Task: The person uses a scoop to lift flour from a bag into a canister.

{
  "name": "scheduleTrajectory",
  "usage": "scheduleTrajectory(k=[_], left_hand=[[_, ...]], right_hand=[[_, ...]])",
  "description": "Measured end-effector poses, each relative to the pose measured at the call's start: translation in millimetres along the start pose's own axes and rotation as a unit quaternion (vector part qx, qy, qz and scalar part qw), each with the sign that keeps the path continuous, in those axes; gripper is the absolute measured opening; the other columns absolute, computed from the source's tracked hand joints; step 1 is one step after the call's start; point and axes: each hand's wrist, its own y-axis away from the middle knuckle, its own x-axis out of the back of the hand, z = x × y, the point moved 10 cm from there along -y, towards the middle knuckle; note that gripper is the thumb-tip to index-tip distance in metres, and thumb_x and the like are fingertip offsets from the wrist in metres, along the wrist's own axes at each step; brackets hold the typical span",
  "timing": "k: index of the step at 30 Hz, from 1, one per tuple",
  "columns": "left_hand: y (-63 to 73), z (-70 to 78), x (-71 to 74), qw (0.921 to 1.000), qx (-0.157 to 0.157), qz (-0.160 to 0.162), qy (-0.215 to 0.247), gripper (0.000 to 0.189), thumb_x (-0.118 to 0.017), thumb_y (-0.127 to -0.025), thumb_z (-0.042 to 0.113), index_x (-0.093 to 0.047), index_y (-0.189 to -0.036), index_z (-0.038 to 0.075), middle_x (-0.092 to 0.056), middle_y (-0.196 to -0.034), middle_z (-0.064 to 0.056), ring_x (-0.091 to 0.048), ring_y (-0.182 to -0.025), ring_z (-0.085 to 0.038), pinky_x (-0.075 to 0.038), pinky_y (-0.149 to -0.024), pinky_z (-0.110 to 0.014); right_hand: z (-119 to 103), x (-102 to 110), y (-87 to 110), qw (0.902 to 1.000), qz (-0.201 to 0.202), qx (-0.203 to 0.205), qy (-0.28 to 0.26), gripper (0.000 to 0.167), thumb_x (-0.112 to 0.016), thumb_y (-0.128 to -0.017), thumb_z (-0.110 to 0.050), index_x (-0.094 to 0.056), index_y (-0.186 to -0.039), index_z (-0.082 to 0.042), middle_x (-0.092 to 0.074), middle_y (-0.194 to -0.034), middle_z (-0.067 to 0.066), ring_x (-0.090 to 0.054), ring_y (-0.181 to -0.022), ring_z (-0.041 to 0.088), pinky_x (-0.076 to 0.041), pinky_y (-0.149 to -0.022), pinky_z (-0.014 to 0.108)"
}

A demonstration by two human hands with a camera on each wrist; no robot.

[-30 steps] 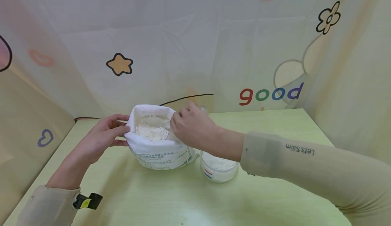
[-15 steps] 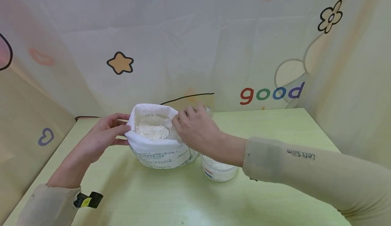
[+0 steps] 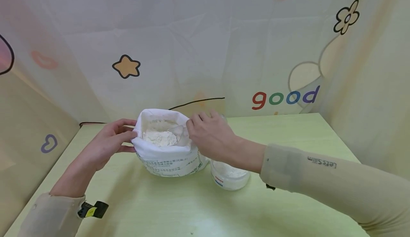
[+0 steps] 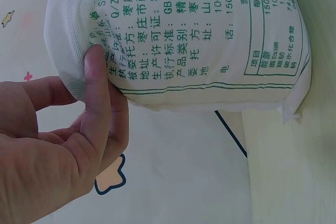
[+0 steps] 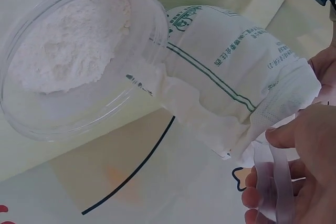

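Note:
A white cloth-like flour bag with green print stands with its mouth folded outward, white flour inside. My left hand grips its left rim; the left wrist view has one finger along the printed front and others at the folded edge. In my right hand is a clear plastic scoop, its bowl low in the bag's mouth by the flour. The right wrist view shows thumb and fingers around the clear handle. The handle is mostly hidden by the hand in the head view.
Close to the bag's right side, a clear round tub of white flour stands on the pale green table, partly under my right wrist. A printed curtain hangs behind the table and at both sides.
My right hand has shifted a little to the right with the scoop, baring more of the bag's mouth and of the scoop. The left hand stays at the rim.

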Motion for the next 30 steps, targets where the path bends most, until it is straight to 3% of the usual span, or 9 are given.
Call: scheduleTrajectory(k=[6, 15, 30], left_hand=[[-0.3, -0.8, -0.1, 1.0000, 0.005, 0.000, 0.000, 0.050, -0.056, -0.107, 0.017, -0.039, -0.149, -0.006, -0.050, -0.137, -0.026, -0.066, -0.100, -0.022, -0.061, -0.085, -0.036], [-0.8, -1.2, -0.5, 1.0000, 0.003, 0.000, 0.003, 0.050, -0.057, -0.107, 0.017, -0.040, -0.148, -0.005, -0.050, -0.136, -0.025, -0.066, -0.100, -0.021, -0.061, -0.084, -0.036], [-0.7, -0.7, 0.1, 1.0000, 0.005, 0.003, 0.000, 0.051, -0.056, -0.107, 0.017, -0.039, -0.149, -0.005, -0.051, -0.135, -0.025, -0.066, -0.101, -0.022, -0.061, -0.085, -0.036]], right_hand=[[0.7, -0.2, 3.8, 0.9999, 0.017, 0.002, -0.001, 0.030, -0.062, -0.100, -0.027, -0.068, -0.119, -0.005, -0.062, -0.093, 0.003, -0.052, -0.075, 0.018, -0.036, -0.058, 0.026], [1.4, -6.1, 12.1, 0.9959, 0.090, -0.001, 0.002, 0.034, -0.060, -0.103, -0.034, -0.067, -0.116, -0.004, -0.065, -0.096, 0.005, -0.056, -0.077, 0.020, -0.038, -0.057, 0.028], [8.6, -15.7, 10.6, 0.9971, 0.035, -0.011, -0.066, 0.032, -0.054, -0.107, -0.034, -0.064, -0.118, -0.005, -0.064, -0.105, 0.006, -0.060, -0.090, 0.023, -0.043, -0.063, 0.030]])
